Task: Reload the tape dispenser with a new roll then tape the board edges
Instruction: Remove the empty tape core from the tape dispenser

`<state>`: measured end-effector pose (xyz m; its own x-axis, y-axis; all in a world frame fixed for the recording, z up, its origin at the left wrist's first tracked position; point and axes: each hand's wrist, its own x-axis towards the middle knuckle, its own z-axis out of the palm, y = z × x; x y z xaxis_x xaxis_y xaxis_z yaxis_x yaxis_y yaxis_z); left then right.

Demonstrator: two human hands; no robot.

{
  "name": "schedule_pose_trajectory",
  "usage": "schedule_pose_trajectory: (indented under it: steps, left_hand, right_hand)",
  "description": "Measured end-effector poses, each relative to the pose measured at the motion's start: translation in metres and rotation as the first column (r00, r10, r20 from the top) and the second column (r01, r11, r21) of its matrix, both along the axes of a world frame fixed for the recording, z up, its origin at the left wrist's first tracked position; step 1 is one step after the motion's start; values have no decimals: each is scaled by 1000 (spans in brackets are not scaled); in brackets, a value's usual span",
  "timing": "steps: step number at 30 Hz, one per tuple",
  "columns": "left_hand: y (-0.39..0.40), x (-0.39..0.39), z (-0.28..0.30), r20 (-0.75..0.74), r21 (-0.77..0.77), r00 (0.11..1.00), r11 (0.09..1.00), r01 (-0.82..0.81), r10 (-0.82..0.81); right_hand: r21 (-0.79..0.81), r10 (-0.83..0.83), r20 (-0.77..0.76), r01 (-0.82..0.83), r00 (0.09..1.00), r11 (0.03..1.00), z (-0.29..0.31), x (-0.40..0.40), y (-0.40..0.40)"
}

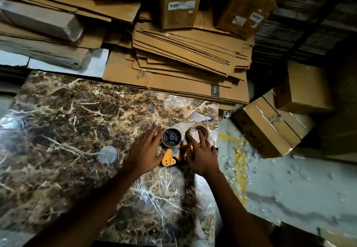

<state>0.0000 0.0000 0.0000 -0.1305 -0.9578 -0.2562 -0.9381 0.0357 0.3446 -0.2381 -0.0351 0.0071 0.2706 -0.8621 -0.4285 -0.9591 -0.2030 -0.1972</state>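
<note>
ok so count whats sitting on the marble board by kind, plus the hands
yellow tape dispenser with black hub: 1
loose clear tape roll with brown core: 1
round grey sticker: 1
left hand: 1
right hand: 1
total: 5, all on the brown marble-patterned board

Board: glossy brown marble-look face under wrinkled clear film; tape dispenser: yellow painted metal-looking frame, black plastic hub with a near-spent tan roll; tape roll: translucent tan, shiny; flattened cartons: matt corrugated cardboard; floor: rough, scuffed grey concrete.
</note>
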Motion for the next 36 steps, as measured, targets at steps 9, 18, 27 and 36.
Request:
schedule_pose_trajectory:
  steps: [9, 18, 27, 36]
  left_hand:
    - [21, -2, -29, -89, 33, 996, 999, -13, 16]
    - [30, 13, -36, -127, 53, 992, 998, 23, -16]
    - [49, 57, -35, -70, -23, 996, 998, 61, -62]
    - [18, 72, -27, -112, -94, 993, 995, 32, -43]
  right_hand:
    - [-37, -19, -62, 17, 998, 999, -9, 9, 20]
    - [-76, -39, -114, 30, 993, 997, -9, 24, 38]
    - [-97, -27, -85, 18, 996, 995, -12, 63, 79]
    - [-32, -68, -29, 67, 997, 997, -26, 73, 84]
